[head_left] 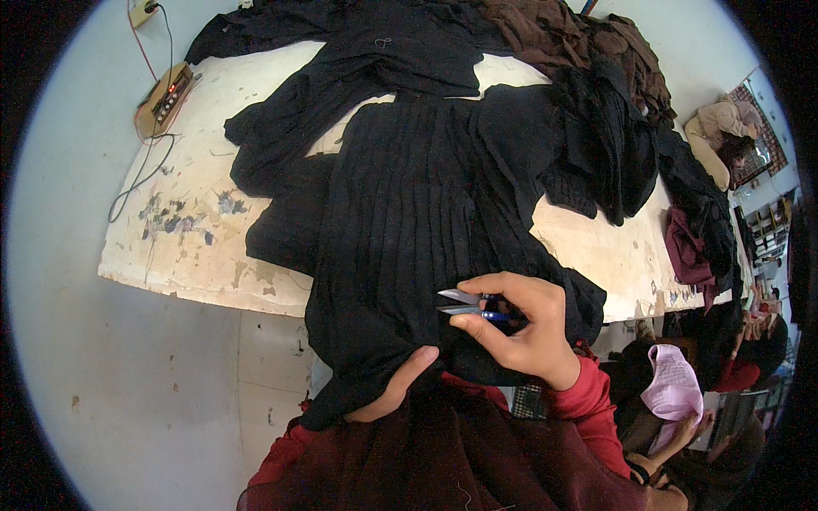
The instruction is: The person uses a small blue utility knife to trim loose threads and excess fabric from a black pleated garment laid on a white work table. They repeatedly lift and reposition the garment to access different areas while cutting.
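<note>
A black pleated garment [400, 204] lies over the near edge of the table and hangs down toward me. My left hand [396, 387] is closed on its lower part, thumb on top and the other fingers hidden beneath the cloth. In my right hand [520, 324] is a pair of thread snips [477, 305] with blue parts, pinched between thumb and fingers. Their two blades stand apart and point left, just over the pleats. Whether the blades touch the cloth I cannot tell.
The pale worn table [204, 255] bears more black garments [409, 51] and brown cloth [554, 34] at the back. A small box with a red light [166, 94] and cables sits at the far left corner. Other people, one with pink cloth [673, 383], are at the right.
</note>
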Available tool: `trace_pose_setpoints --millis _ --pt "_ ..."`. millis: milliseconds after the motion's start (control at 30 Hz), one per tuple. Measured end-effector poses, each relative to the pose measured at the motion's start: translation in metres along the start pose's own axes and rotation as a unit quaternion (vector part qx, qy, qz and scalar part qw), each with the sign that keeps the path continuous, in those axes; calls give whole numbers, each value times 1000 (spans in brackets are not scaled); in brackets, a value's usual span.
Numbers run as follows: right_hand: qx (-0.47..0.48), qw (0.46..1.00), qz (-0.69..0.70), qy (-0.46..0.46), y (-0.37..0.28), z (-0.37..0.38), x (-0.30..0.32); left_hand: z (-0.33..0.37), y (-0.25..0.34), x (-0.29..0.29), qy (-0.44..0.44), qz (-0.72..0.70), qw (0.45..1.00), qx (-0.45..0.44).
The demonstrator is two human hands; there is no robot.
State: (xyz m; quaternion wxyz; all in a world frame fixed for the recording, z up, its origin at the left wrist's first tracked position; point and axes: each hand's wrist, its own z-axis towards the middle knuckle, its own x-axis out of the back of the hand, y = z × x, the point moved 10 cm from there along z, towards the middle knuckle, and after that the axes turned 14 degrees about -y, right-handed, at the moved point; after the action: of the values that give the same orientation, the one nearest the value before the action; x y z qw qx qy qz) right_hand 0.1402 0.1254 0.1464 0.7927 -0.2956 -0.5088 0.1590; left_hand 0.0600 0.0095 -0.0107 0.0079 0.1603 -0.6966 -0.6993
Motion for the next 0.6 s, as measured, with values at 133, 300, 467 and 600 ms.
trace_pose_setpoints --millis 133,300,467,600 --pt "13 997 -40 -59 -6 5 -5 2 -2 -2 0 -42 999 -18" --pt "47 995 81 -40 -3 8 -4 4 -26 -7 2 -154 988 -30" --pt "-79 980 179 -22 21 -8 -45 2 9 -17 -102 80 991 -10" --pt "-45 970 234 54 34 -21 -63 -2 -6 -6 -57 -115 990 -66"
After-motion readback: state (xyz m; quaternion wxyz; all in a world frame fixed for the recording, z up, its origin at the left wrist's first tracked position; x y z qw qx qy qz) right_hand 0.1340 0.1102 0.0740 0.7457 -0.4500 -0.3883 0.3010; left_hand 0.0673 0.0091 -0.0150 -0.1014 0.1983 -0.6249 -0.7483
